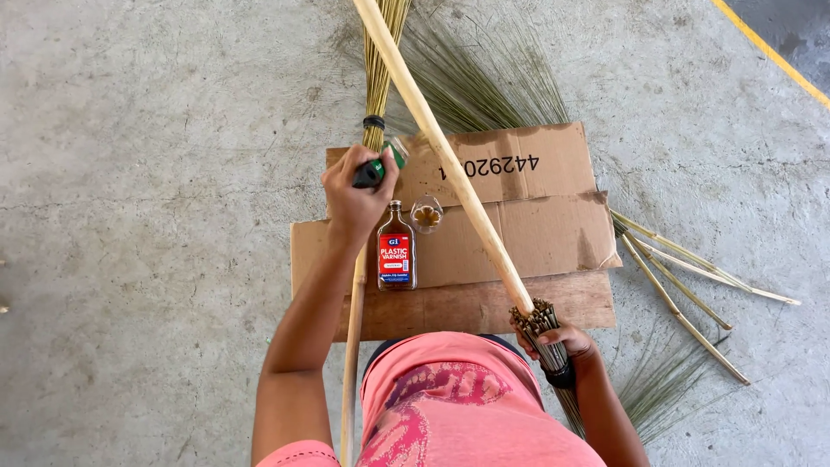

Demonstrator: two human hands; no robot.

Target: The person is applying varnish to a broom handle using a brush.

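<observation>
Head view, brush handle (370,173) inside left fingers (380,163)

Your salmon-pink short-sleeved top (450,398), a faded dark red print across its front, a matching pink sleeve edge at your left arm, both your forearms bare, your left hand (353,197) and right hand (566,342) ungloved, no rings or watch showing

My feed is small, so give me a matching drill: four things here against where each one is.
1 left hand
2 right hand
3 glass bottle
4 loose sticks

a lies on the cardboard
b on the concrete floor, right of the cardboard
c grips a green-and-black brush handle
d holds the bundle at the pole end

1-c, 2-d, 3-a, 4-b
</observation>
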